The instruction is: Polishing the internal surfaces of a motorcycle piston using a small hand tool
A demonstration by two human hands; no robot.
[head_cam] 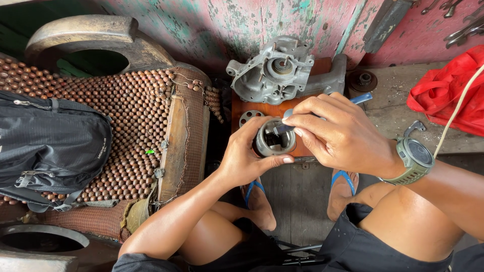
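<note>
Metal piston [275, 138] gripped in left hand [247, 156]; right hand [338, 133] pinches a blue-handled tool [360, 98], tip inside it. Grey casing [275, 70] behind.

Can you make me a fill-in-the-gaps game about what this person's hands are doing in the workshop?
1. The left hand holds a round metal ____.
2. The right hand pokes a thin tool ____ that part.
3. On the right wrist sits a green ____.
4. The black backpack rests on a seat mat made of wooden ____.

Missing words: piston; into; watch; beads
</note>
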